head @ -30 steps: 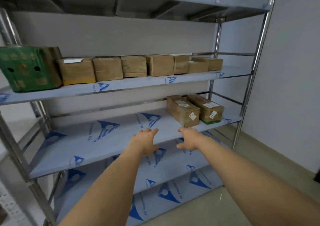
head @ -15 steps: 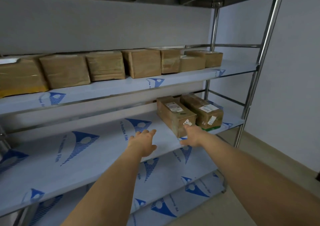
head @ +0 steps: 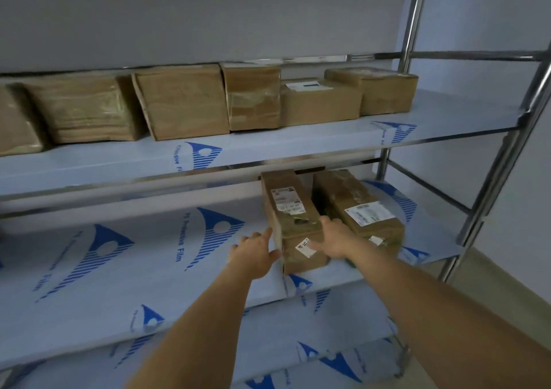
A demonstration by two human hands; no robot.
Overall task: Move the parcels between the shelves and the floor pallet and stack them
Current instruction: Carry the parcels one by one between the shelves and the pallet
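Both bare forearms reach over the front edge of the middle shelf (head: 125, 272) toward the near parcel (head: 293, 224), a long brown box lying end-on at that shelf's right part: the left hand (head: 255, 254) lies flat with fingers spread against the box's left side, and the right hand (head: 334, 238), also spread, rests on its right front corner, neither closed around it. Just right of this box lies a second labelled parcel (head: 362, 209). Above and behind it, the upper shelf (head: 298, 147) carries a row of brown parcels (head: 182, 99).
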